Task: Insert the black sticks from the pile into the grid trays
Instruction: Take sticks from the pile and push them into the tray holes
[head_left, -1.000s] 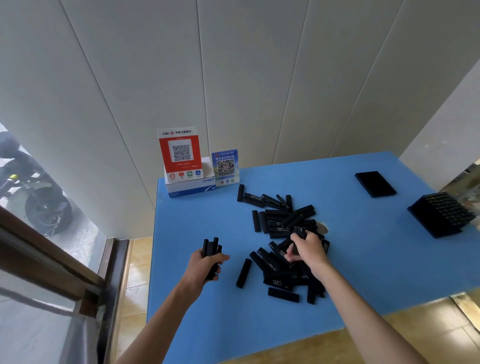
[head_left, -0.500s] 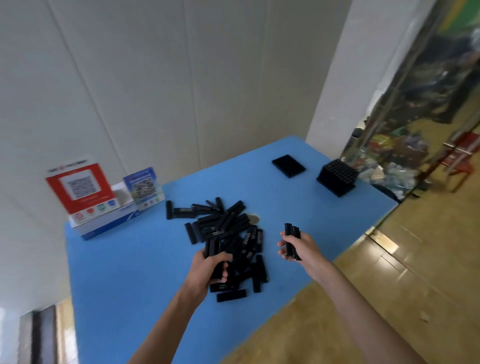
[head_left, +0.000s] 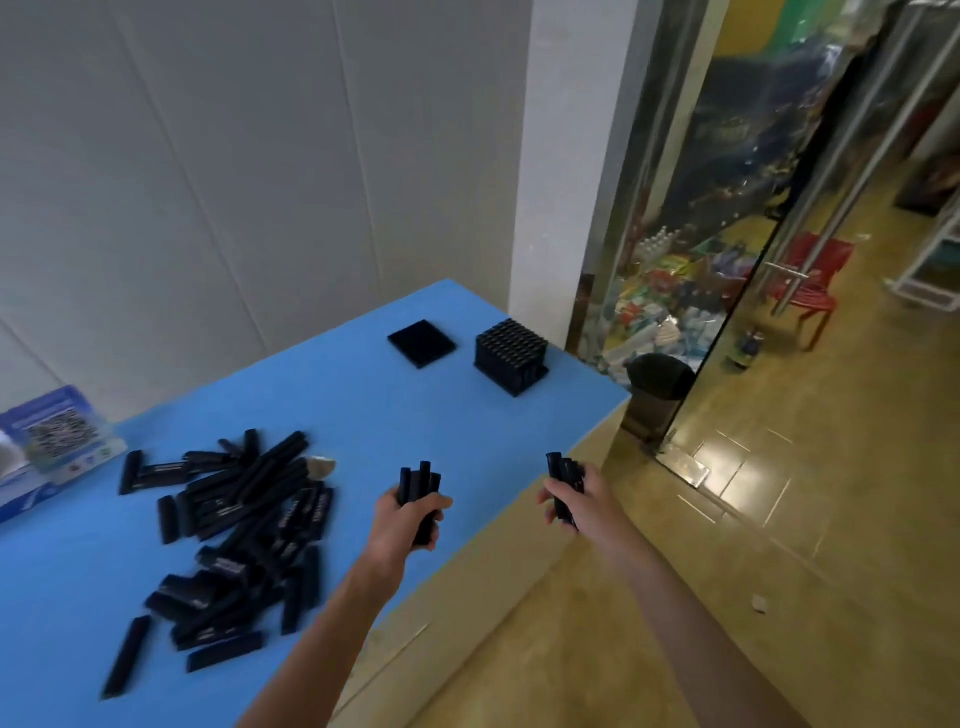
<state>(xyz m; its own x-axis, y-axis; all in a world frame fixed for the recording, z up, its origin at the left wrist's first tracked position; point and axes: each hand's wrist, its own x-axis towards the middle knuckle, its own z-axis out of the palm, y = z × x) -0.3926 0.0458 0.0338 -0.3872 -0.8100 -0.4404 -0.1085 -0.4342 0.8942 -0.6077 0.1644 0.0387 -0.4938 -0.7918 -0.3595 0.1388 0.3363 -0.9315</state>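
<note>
A loose pile of black sticks (head_left: 234, 530) lies on the blue table (head_left: 363, 405) at the left. My left hand (head_left: 402, 525) grips an upright bundle of several black sticks (head_left: 420, 486) over the table's right part. My right hand (head_left: 582, 499) grips a smaller bundle of black sticks (head_left: 562, 480) just past the table's near edge, above the floor. A flat black grid tray (head_left: 422, 343) and a second grid tray full of upright sticks (head_left: 511, 355) stand at the table's far right corner, well beyond both hands.
QR-code sign cards (head_left: 57, 431) stand at the far left by the wall. A white pillar (head_left: 566, 171) rises behind the trays. A dark bin (head_left: 657, 387) sits on the tiled floor next to a glass door (head_left: 779, 260). A red chair (head_left: 813, 270) stands behind the glass.
The view has swung right, toward the trays. Both hands, each with its bundle of sticks, have moved away from the pile to the right; the right hand is now off the table's edge.
</note>
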